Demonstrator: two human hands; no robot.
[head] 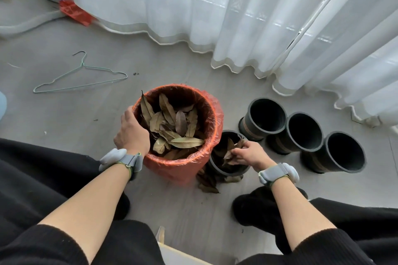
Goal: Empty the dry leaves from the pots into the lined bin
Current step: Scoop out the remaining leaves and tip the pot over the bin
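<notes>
While bin [172, 168] stands upright, right hand [247, 154] grips leaves [227, 154].

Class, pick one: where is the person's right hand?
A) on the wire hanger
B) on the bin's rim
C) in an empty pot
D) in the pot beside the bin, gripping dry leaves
D: the right hand grips dry leaves inside the pot next to the lined bin.

The grey plank floor [176, 211] carries the orange-lined bin [183, 170], four black pots [247, 129] rowed rightward, dry leaves [207, 187] spilled beside the nearest pot, and a green wire hanger [82, 64] well apart, left.
</notes>
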